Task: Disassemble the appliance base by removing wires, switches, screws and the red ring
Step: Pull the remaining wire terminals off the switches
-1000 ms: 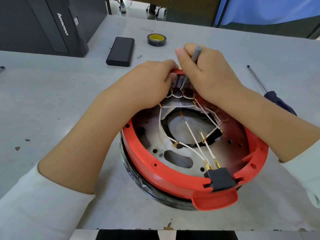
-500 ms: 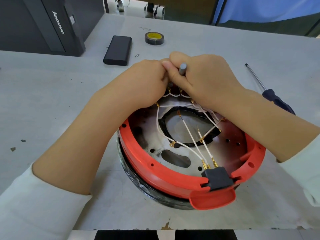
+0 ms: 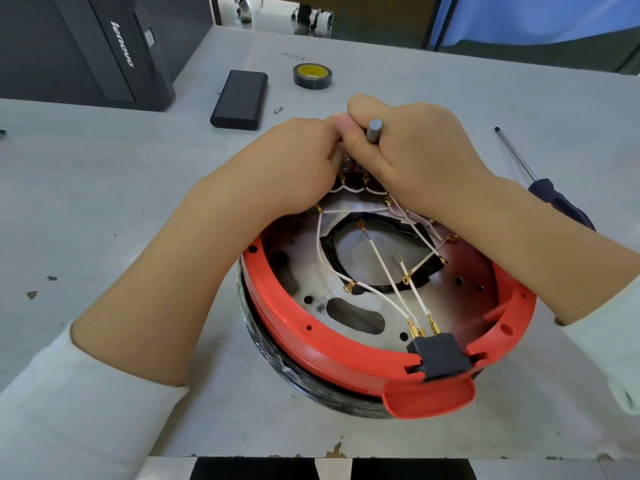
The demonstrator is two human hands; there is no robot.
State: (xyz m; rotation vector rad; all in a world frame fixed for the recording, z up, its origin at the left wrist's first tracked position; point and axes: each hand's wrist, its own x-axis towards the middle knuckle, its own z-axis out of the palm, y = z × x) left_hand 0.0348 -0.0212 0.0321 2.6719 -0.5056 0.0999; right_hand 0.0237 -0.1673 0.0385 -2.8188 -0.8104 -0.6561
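The round appliance base (image 3: pixel 308 372) lies upside down on the table, its red ring (image 3: pixel 311 344) uppermost. White wires (image 3: pixel 384 268) with gold terminals cross the metal plate to a black connector block (image 3: pixel 440 355) at the near rim. At the far rim sit the switches (image 3: pixel 353 183), mostly hidden by both hands. My right hand (image 3: pixel 422 157) grips a grey metal tool (image 3: pixel 374 130) held upright over the switches. My left hand (image 3: pixel 301 161) is curled against the far rim beside it, its fingertips hidden.
A blue-handled screwdriver (image 3: pixel 554 199) lies to the right of the base. Behind it are a black power bank (image 3: pixel 240 100), a roll of black tape (image 3: pixel 312 76), a small loose screw (image 3: pixel 278 109) and a black computer case (image 3: pixel 86 46) at the far left.
My right hand has tipped the grey tool from slanting to upright over the switches and closed in against my left hand. The base has not shifted.
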